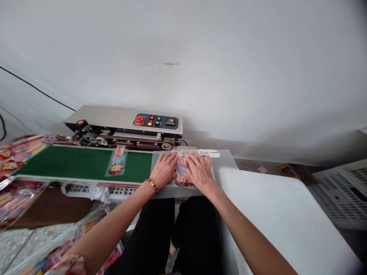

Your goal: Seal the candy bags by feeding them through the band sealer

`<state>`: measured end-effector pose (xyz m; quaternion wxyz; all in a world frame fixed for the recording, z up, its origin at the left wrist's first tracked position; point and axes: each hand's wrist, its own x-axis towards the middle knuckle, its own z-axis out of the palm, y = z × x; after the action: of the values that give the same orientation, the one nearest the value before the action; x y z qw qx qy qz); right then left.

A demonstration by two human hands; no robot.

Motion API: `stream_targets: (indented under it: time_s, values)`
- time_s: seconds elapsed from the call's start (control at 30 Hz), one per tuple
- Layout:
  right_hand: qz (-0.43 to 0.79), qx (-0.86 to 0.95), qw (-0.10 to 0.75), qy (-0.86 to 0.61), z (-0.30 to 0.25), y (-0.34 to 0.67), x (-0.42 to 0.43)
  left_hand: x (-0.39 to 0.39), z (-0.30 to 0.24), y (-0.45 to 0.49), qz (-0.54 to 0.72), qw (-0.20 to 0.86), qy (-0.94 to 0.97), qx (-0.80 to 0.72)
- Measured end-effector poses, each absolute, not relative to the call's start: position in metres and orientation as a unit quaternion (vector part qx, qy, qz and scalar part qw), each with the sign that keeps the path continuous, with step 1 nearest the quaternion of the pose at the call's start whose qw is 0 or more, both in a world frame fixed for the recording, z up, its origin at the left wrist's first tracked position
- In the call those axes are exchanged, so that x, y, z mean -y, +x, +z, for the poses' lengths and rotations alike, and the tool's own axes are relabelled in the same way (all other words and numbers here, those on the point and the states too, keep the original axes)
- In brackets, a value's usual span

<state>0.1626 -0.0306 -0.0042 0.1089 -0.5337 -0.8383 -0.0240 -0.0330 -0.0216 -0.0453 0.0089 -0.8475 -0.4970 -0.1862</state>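
Note:
Several printed plastic packets (182, 178) with a cartoon face lie on a grey plate (226, 162) at the right end of a green conveyor belt (74, 162). On their left side rests my left hand (163, 170), its fingers stretched out and touching the packets' edge. My right hand (201, 175) lies flat over their right part with the fingers spread, covering some of the print. A single similar packet (117, 163) sits on the belt, its top at the band sealing machine (111, 116). The undersides of both hands are hidden.
The machine's panel (157, 121) has lit buttons and a red knob. Heaped packets (17, 156) stand at the belt's left end, with a clear bag of packets (65, 244) below. A white tabletop (275, 206) extends right, beside a slatted crate (338, 191). A wall stands behind.

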Motion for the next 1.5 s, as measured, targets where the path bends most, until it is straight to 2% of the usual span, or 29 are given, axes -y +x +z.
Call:
stream_targets:
  time_s: [0.13, 0.4, 0.57, 0.8, 0.97, 1.1, 1.37, 1.5]
  values:
    - [-0.011, 0.847, 0.099, -0.522, -0.009, 0.165, 0.034, 0.023, -0.051, -0.034, -0.216, 0.026, -0.821, 0.528]
    - [0.001, 0.843, 0.100, -0.528, -0.014, 0.168, 0.034, 0.020, -0.052, -0.038, -0.166, -0.004, -0.902, 0.398]
    - [0.005, 0.840, 0.104, -0.533, -0.013, 0.173, 0.039, 0.018, -0.052, -0.040, -0.171, -0.014, -0.912, 0.372]
    - [0.001, 0.839, 0.095, -0.535, -0.016, 0.174, 0.037, 0.009, -0.058, -0.042, -0.209, -0.028, -0.882, 0.421]
    - [-0.005, 0.850, 0.084, -0.519, -0.010, 0.167, 0.031, 0.008, -0.061, -0.082, -0.217, -0.051, -0.871, 0.437]
    - [0.007, 0.864, 0.078, -0.498, 0.000, 0.156, 0.024, 0.014, -0.051, -0.103, -0.208, -0.010, -0.834, 0.512]
    - [-0.005, 0.859, 0.091, -0.503, 0.001, 0.157, 0.020, 0.025, -0.041, -0.028, -0.184, -0.022, -0.867, 0.462]
    - [-0.025, 0.836, 0.104, -0.539, -0.007, 0.176, 0.032, 0.023, -0.047, -0.036, -0.173, -0.026, -0.858, 0.483]
